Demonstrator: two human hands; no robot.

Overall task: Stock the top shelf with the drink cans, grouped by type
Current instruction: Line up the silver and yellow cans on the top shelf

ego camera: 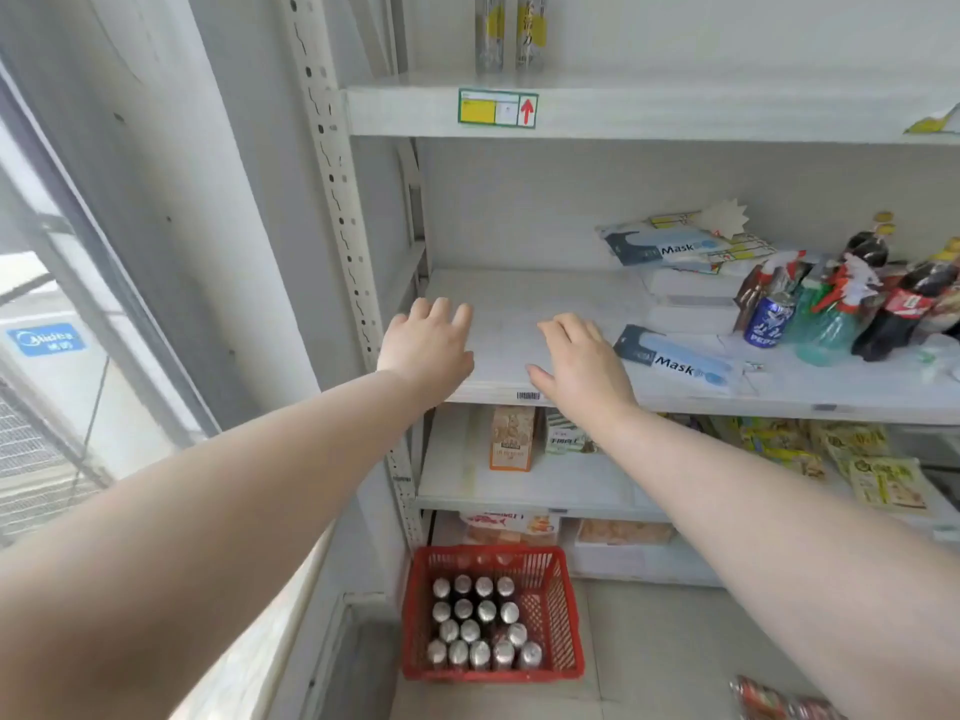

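Both hands held nothing, fingers spread. The left hand point(426, 345) was over the front left corner of the shelf point(519, 298), with the right hand point(579, 363) just beside it at the front edge. The cans point(478, 628) stood in a red basket point(567, 610) on the floor below.

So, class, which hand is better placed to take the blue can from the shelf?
Right, probably. The right hand is open, empty and nearer the blue can; the left hand is farther and would have to cross it.

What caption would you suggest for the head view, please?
Open left hand and open right hand reach over the white shelf; drink cans sit in the red basket below.
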